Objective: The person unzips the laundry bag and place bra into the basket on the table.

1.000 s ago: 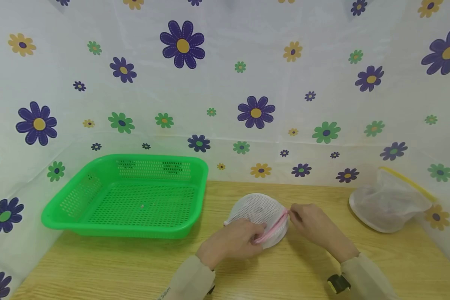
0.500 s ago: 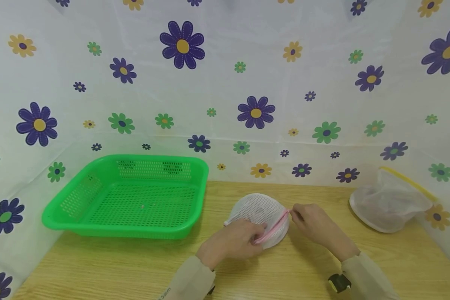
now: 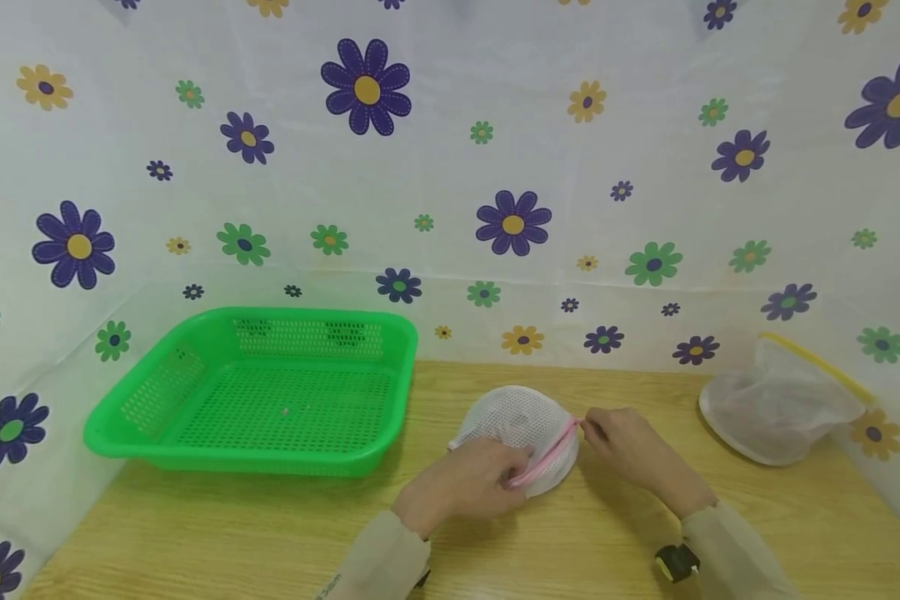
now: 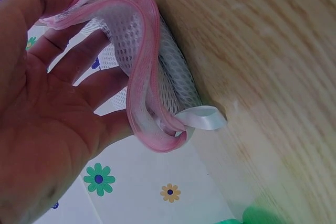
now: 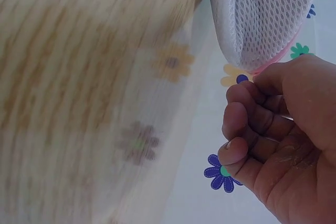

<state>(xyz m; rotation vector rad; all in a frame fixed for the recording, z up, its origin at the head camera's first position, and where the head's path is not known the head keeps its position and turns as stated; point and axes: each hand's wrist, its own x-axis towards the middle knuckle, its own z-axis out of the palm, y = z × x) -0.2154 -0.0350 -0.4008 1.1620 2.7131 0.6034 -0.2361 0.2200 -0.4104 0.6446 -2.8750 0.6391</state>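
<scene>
A white mesh laundry bag (image 3: 516,417) with pink zipper trim (image 4: 152,45) lies near the middle of the table. My left hand (image 3: 476,479) grips its near left side, thumb on the pink trim and fingers behind the mesh. In the left wrist view the trim curves in two pink bands, and a white ribbon loop (image 4: 202,117) sticks out at one end. At the opposite end of the trim, my right hand (image 3: 626,450) pinches the corner between thumb and curled fingers. Whatever small part lies inside that pinch is hidden.
A green perforated plastic basket (image 3: 232,462) stands at the left of the wooden table (image 3: 570,550). Toward the right rear rests a second whitish mesh bag (image 3: 768,417) with a yellow edge. A flower-print sheet (image 3: 435,175) encloses the back and sides.
</scene>
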